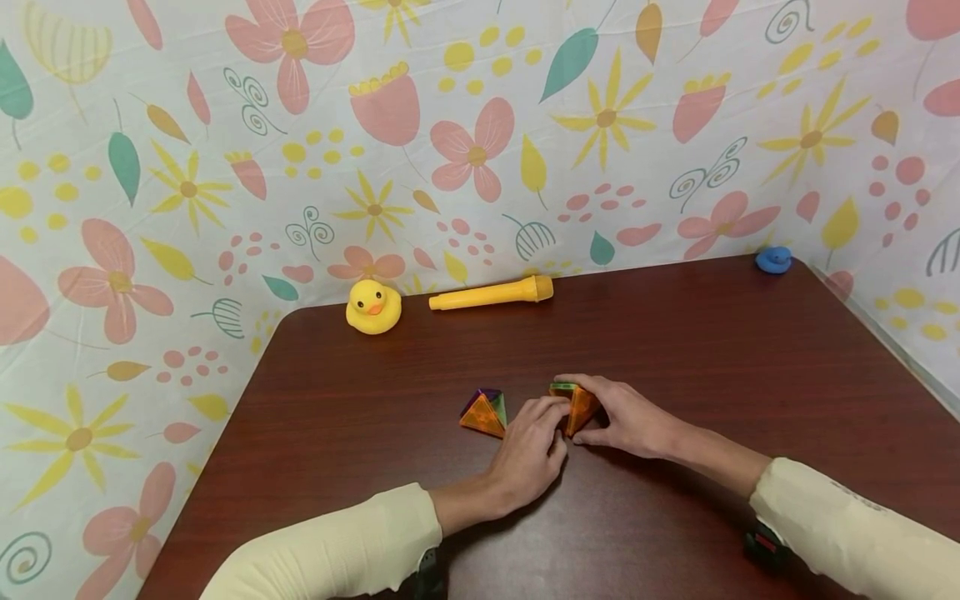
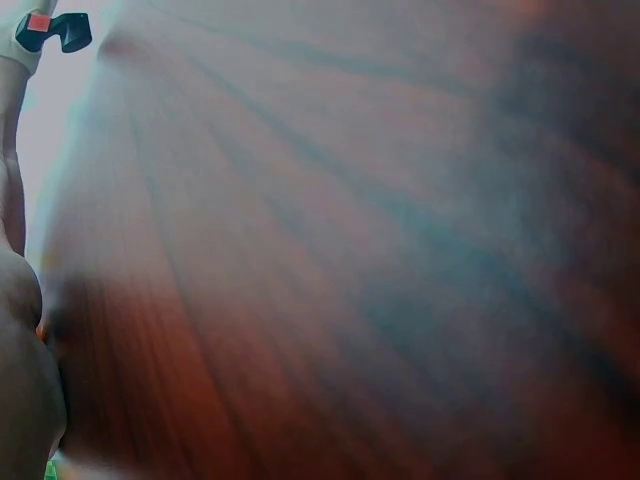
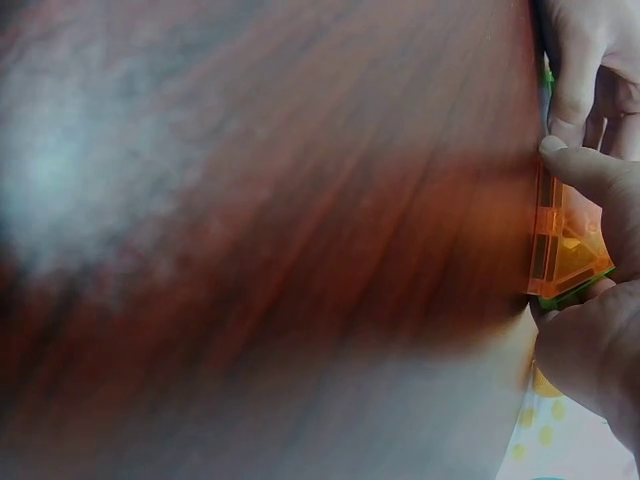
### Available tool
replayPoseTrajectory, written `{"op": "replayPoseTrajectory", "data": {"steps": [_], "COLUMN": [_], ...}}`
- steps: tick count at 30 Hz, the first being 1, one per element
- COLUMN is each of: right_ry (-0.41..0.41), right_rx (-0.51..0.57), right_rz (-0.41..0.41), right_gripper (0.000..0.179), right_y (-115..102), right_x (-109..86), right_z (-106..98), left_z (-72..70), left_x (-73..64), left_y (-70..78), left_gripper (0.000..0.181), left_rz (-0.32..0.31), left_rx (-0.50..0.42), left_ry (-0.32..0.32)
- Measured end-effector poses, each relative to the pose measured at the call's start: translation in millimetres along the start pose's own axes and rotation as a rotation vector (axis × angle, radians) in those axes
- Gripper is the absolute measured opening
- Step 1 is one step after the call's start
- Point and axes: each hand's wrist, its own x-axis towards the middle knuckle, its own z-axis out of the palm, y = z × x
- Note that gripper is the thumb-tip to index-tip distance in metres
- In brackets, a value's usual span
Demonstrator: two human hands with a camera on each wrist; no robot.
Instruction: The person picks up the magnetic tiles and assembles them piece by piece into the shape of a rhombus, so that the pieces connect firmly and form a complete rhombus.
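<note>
Over the middle of the table my right hand (image 1: 633, 417) holds an orange and green block of translucent magnetic tiles (image 1: 582, 408), thumb below and fingers on top. My left hand (image 1: 527, 454) meets the block's left side with curled fingers. A second tile cluster (image 1: 486, 412), in orange, green and purple, lies just left of the left hand and is partly covered by it. In the right wrist view the tiles (image 3: 570, 235) show between the thumb and fingers of the right hand (image 3: 600, 340). The left wrist view catches only the side of the left hand (image 2: 28, 380).
A yellow rubber duck (image 1: 373, 308) and a yellow toy microphone (image 1: 491, 294) are at the back edge of the dark wooden table (image 1: 675, 333). The far right corner has a small blue duck (image 1: 774, 260). A flower-print cloth (image 1: 480, 225) hangs behind.
</note>
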Motion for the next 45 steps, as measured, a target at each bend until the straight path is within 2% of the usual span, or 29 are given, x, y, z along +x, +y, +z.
{"op": "replayPoseTrajectory", "data": {"steps": [8,13,18,21,24,28,31,38,45], "right_ry": [0.008,0.016,0.022,0.025,0.023,0.020,0.026,0.030,0.020], "right_rx": [-0.014,-0.021,-0.019,-0.019,-0.014,-0.008,-0.005,-0.014,-0.004], "right_rz": [0.002,0.005,-0.011,-0.014,-0.005,0.006,0.008,0.014,0.019], "right_gripper": [0.076,0.073,0.073,0.072,0.071,0.070,0.070,0.069,0.070], "right_y": [0.3,-0.1,0.5,0.7,1.0,1.6,1.6,1.8,2.1], "right_x": [1.3,1.2,0.6,0.2,0.2,0.1,-1.0,-1.8,-0.7], "right_z": [-0.8,-1.4,-1.7,-1.7,-1.3,-1.0,-1.7,-2.7,-2.8], "left_z": [-4.1,-10.8,-26.1,-38.8,-52.2,-69.4,-80.5,-95.9,-100.4], "left_x": [-0.2,-0.6,-2.8,-2.8,-1.2,0.7,1.4,-1.0,-8.2], "left_y": [0.9,4.4,13.9,18.0,16.0,3.1,-10.9,-47.0,-77.4], "left_gripper": [0.038,0.043,0.054,0.057,0.057,0.058,0.058,0.072,0.095], "left_rz": [-0.006,-0.042,-0.087,-0.086,-0.070,-0.034,0.001,0.046,0.025], "left_rx": [-0.010,-0.050,-0.122,-0.121,-0.098,-0.101,-0.124,-0.126,-0.159], "left_ry": [-0.021,-0.059,-0.096,-0.078,-0.038,0.011,0.026,0.036,-0.031]}}
